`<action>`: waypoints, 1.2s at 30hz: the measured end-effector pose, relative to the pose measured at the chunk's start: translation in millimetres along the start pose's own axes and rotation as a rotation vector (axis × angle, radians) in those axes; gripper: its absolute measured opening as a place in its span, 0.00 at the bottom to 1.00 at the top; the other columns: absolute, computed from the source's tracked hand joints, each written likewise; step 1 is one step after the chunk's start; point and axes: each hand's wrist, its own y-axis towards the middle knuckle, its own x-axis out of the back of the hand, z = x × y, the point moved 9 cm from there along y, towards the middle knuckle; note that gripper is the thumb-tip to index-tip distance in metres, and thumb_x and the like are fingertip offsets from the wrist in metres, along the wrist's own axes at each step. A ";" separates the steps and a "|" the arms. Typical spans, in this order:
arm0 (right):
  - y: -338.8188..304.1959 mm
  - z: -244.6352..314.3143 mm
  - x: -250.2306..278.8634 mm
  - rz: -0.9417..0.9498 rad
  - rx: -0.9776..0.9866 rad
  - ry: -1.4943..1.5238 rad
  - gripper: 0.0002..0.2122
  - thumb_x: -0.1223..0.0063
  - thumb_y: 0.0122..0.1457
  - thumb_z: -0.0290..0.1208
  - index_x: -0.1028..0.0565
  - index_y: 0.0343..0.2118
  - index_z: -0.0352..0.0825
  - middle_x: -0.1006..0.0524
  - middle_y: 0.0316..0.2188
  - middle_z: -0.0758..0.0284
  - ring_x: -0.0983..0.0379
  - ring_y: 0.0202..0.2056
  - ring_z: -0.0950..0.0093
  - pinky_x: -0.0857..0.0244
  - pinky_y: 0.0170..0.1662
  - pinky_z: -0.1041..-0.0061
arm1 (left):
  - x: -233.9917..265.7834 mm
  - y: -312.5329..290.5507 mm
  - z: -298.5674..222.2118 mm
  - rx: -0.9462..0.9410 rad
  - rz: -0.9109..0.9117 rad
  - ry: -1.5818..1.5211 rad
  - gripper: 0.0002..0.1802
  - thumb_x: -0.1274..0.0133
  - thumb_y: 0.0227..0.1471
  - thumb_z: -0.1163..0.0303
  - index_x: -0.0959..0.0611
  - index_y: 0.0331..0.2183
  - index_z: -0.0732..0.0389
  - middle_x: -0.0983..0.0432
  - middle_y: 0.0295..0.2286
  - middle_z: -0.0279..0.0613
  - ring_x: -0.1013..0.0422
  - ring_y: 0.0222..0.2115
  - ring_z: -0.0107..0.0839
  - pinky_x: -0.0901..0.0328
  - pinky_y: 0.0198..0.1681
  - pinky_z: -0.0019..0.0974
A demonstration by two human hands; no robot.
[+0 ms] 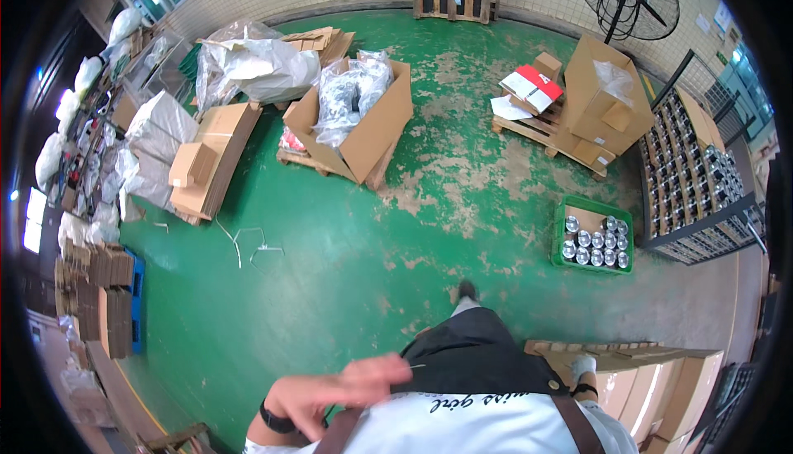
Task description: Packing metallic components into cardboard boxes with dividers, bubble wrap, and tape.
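My left hand (351,389) is in front of my waist, over the dark apron (471,353). It is blurred, with its fingers stretched to the right and the thumb apart; I make out nothing held in it. A thin pale line shows by its fingertips. My right hand (583,366) hangs at my right side, whitish and small in view, close to the stacked cardboard boxes (661,388). Its fingers are too unclear to read, and I cannot tell if it touches a box. One shoe (467,290) shows ahead on the green floor.
Ahead stands an open carton (384,123) of plastic-wrapped goods on a pallet. To the right are a green crate (557,239) of shiny metal cans, a laden rack (690,165) and a box-loaded pallet (533,130). Flattened cardboard (117,322) and a bent wire (239,247) lie left.
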 end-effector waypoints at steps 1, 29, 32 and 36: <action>0.0 4.7 -0.8 0.100 -0.058 0.027 0.13 0.55 0.56 0.40 0.21 0.38 0.44 0.23 0.44 0.67 0.27 0.46 0.71 0.33 0.47 0.68 | 19.5 22.6 -22.6 -0.123 0.050 0.057 0.33 0.41 0.47 0.56 0.29 0.51 0.62 0.42 0.56 0.56 0.49 0.60 0.49 0.63 0.61 0.50; 470.6 622.8 975.3 -0.335 0.625 0.291 0.13 0.50 0.51 0.37 0.23 0.34 0.34 0.23 0.35 0.55 0.27 0.39 0.59 0.33 0.44 0.62 | 690.9 -131.9 46.8 0.271 -1.737 -0.481 0.09 0.53 0.57 0.67 0.26 0.35 0.63 0.30 0.29 0.35 0.36 0.26 0.23 0.41 0.30 0.26; 522.7 685.0 963.6 -0.272 0.546 0.139 0.14 0.46 0.50 0.39 0.24 0.36 0.36 0.24 0.36 0.56 0.25 0.39 0.63 0.31 0.41 0.60 | 616.5 -215.1 164.1 0.951 -2.086 -0.056 0.14 0.54 0.59 0.61 0.27 0.40 0.61 0.30 0.30 0.34 0.36 0.26 0.22 0.41 0.31 0.26; 596.7 742.0 964.2 -0.399 0.630 -0.125 0.11 0.48 0.52 0.35 0.24 0.36 0.38 0.24 0.37 0.61 0.24 0.36 0.66 0.30 0.35 0.62 | 521.4 -100.0 288.7 0.907 -2.167 -1.097 0.16 0.48 0.56 0.59 0.26 0.40 0.60 0.27 0.33 0.35 0.30 0.33 0.24 0.37 0.34 0.25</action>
